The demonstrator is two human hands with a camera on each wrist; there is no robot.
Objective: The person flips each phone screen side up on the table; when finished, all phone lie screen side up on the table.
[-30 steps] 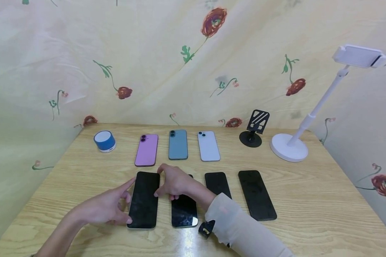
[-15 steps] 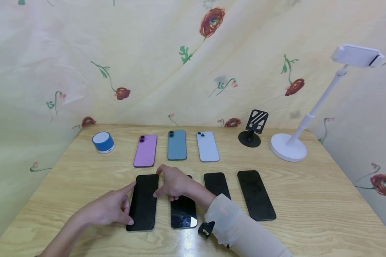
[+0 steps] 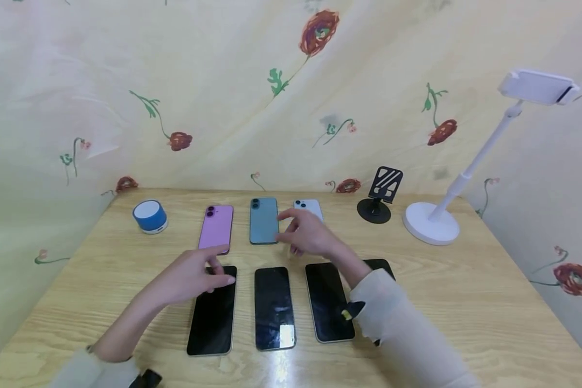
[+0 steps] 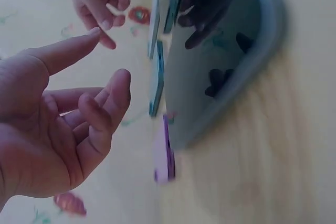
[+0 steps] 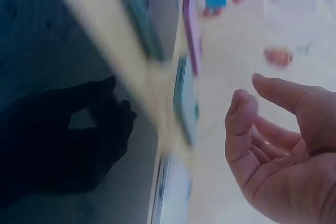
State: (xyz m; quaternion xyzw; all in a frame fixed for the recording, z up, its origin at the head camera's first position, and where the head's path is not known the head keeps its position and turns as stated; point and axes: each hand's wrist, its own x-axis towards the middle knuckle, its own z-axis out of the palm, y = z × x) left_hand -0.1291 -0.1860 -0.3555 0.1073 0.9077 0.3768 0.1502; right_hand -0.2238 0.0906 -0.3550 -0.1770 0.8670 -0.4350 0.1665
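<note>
My left hand [image 3: 194, 277] hovers over the upper part of the leftmost face-up phone [image 3: 212, 328], index finger and thumb spread, nothing between them. Its index fingertip overlaps the lower edge of the purple phone [image 3: 216, 223] in the head view; contact cannot be told. The right hand [image 3: 311, 235] is in the air over the back row, partly hiding the white phone [image 3: 312, 206]. Its thumb and index finger point toward the blue phone [image 3: 263, 222], with a gap between them. Both wrist views show the left hand [image 4: 68, 129] and right hand [image 5: 289, 153] holding nothing.
More dark-screened phones lie in front: a second [image 3: 274, 302], a third [image 3: 327, 307] and a fourth [image 3: 382, 265] mostly behind the right forearm. A blue-and-white cylinder [image 3: 150, 216] stands back left. A black phone stand [image 3: 374, 209] and tall white stand [image 3: 431, 222] stand back right.
Both hands have left the sides of the leftmost front phone. The right moved up and right to the back row; the left rose up and rightward. Earlier that phone slid slightly toward me.
</note>
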